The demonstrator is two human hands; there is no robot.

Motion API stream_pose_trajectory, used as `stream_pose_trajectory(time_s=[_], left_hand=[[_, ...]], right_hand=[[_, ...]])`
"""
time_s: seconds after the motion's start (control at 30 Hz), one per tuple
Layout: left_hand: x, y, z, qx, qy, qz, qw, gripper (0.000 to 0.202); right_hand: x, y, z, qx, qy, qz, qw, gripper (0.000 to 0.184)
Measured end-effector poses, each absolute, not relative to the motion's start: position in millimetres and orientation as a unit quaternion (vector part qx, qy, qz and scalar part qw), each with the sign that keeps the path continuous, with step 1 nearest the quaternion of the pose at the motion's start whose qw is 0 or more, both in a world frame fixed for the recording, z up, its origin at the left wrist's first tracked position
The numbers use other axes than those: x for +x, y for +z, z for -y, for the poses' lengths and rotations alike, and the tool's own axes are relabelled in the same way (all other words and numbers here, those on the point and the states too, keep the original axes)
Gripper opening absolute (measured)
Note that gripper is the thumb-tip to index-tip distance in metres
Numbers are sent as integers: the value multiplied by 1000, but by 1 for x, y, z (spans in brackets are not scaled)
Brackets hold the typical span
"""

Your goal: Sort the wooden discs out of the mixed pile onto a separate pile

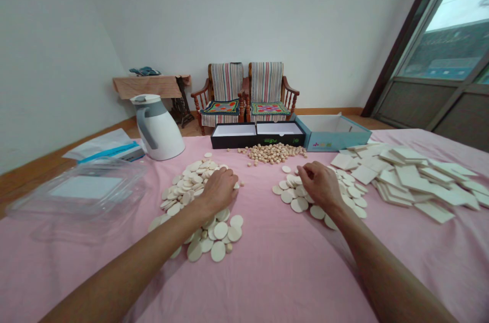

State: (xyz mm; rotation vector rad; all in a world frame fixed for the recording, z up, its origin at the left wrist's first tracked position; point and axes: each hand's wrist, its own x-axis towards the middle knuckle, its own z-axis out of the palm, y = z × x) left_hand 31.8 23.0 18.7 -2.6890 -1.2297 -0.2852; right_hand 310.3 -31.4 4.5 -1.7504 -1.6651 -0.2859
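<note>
Pink table nearest me. My left hand rests curled on the left disc pile at eleven o'clock. My right hand, fingers pinched narrow, tops the right disc pile at one o'clock; whether it holds one, I cannot tell.

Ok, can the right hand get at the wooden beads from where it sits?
Probably yes. The right hand rests on the round wooden discs, and the wooden beads lie just beyond it on the pink cloth, with only a few flat discs between.
</note>
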Motion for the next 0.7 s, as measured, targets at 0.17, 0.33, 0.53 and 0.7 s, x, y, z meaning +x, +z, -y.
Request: stream_pose_trajectory(time_s=[0.17,0.33,0.53,0.7], left_hand=[[36,23,-18,-889,-126,438,57,9],[48,23,-17,-893,-233,375,-85,24],[49,14,-38,-904,-192,380,-49,20],[51,5,-44,-921,-99,376,-9,20]], right_hand=[[313,9,32,-671,-111,635,366,36],[313,8,32,-676,-112,633,360,35],[300,4,33,-665,-89,663,333,34],[293,2,34,-654,-74,679,324,34]])
